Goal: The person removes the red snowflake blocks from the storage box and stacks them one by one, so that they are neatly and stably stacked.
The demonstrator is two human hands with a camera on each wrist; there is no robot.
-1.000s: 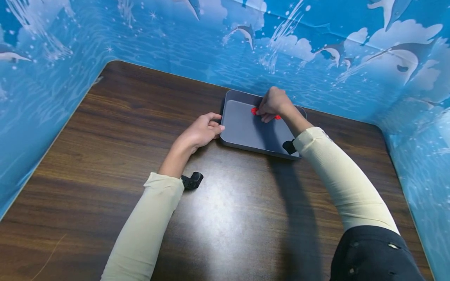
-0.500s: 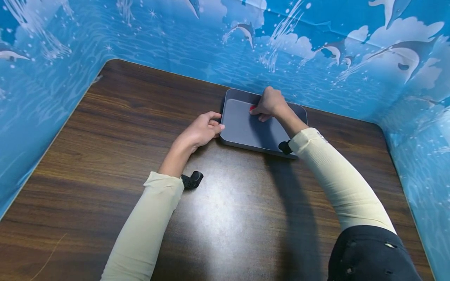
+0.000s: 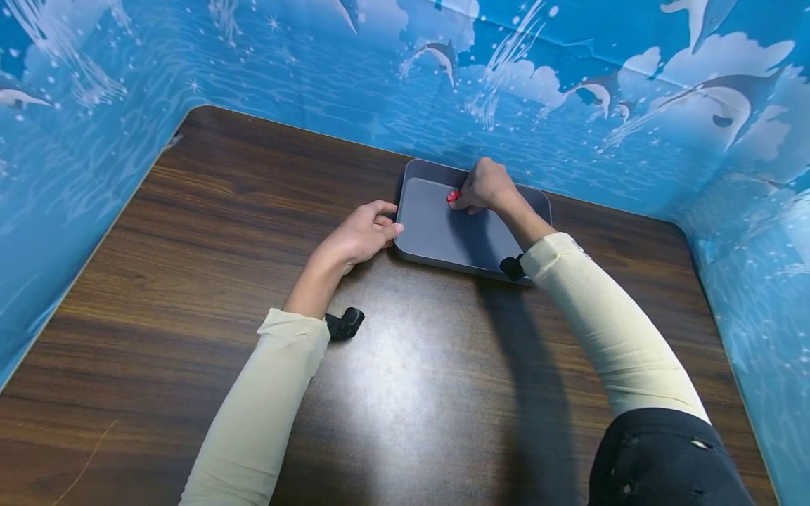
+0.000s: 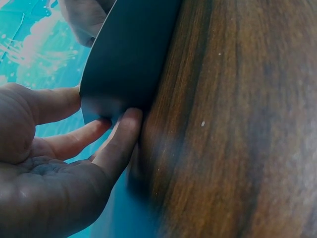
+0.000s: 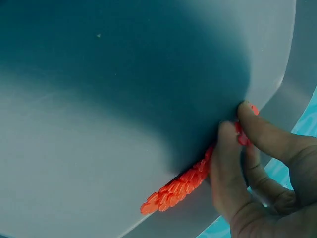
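A shallow grey tray (image 3: 436, 232) lies on the wooden table. At its left end my left hand (image 3: 362, 235) grips the wall, thumb at the rim and fingertips low against the outside in the left wrist view. My right hand (image 3: 486, 184) reaches down inside the tray near the far wall. Between its thumb and fingers it pinches a red strip of small overlapping scales (image 5: 179, 189). The strip slants along the tray floor beside the wall in the right wrist view. A short red end (image 3: 453, 197) shows past the fingertips in the head view; the middle is behind the fingers.
Blue dolphin-print cloth (image 3: 354, 84) stands close behind the tray and along both sides of the table (image 3: 253, 211). A black wrist camera (image 3: 344, 323) sits on the left wrist, and another (image 3: 511, 268) overlaps the tray's near right corner.
My right hand has shifted slightly left and lower over the red strip. The red part seen right of the fingers earlier is now mostly hidden. My left hand stays at the tray.
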